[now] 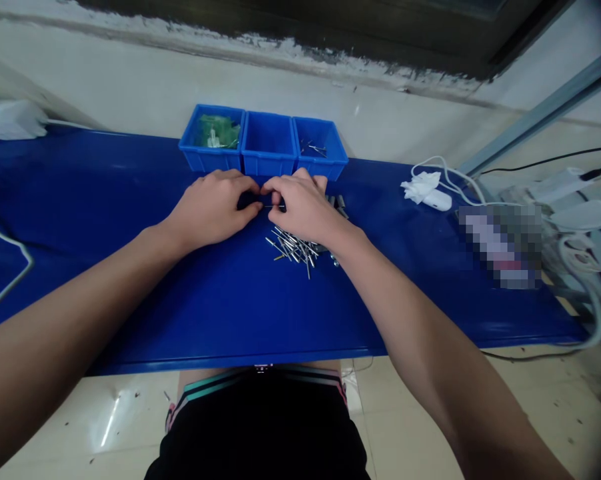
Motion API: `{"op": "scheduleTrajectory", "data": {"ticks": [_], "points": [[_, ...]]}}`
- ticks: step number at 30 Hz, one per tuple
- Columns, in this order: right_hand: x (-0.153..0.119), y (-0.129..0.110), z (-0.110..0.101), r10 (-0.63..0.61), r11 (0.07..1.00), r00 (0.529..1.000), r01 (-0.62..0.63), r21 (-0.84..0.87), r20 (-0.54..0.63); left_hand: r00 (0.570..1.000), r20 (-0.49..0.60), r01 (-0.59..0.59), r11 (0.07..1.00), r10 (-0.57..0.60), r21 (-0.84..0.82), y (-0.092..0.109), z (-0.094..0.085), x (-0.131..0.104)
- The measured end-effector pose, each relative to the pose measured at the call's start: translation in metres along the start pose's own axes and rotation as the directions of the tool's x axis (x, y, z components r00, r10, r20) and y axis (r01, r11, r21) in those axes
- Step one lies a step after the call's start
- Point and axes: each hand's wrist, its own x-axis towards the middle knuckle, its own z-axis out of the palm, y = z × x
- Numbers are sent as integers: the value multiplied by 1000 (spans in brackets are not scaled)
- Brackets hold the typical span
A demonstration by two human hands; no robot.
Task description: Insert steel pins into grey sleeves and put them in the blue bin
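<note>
My right hand (303,207) is closed, thumb and fingertips pinching a thin metal piece that looks like a blind rivet (267,206). Its slim pin points left, toward my left hand (215,208). That hand rests curved just above the table, with a small gap between thumb and index finger; the thumb tip is very near the pin's end, and contact cannot be made out. Below my right hand lies a loose pile of silvery rivets (295,248), with one yellowish piece (279,258) at its edge. Grey pieces (336,202) show partly behind my right hand.
Three blue bins stand along the back: the left bin (213,160) holds green packets, the middle bin (269,163) shows a bare floor, the right bin (323,167) holds a few rivets. White cables and a white device (436,199) lie right on the blue table (230,313).
</note>
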Motion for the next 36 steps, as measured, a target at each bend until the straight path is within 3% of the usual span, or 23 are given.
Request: {"op": "scheduleTrajectory", "data": {"ticks": [6, 18, 23, 30, 36], "points": [[1, -1, -3, 9, 997, 999, -6, 78, -38, 1000, -16, 7, 998, -8, -56, -1, 1, 1], [3, 3, -9, -27, 938, 989, 75, 339, -144, 995, -60, -87, 973, 76, -214, 0, 0, 4], [1, 4, -13, 0, 947, 989, 48, 318, -151, 992, -87, -112, 958, 92, -265, -2, -2, 6], [-2, -1, -18, -58, 958, 991, 89, 272, -120, 988, -156, -59, 961, 17, -269, 4, -6, 3], [-3, -7, -23, -76, 975, 992, 95, 202, -97, 971, -239, -86, 957, 18, -276, 13, -10, 0]]}}
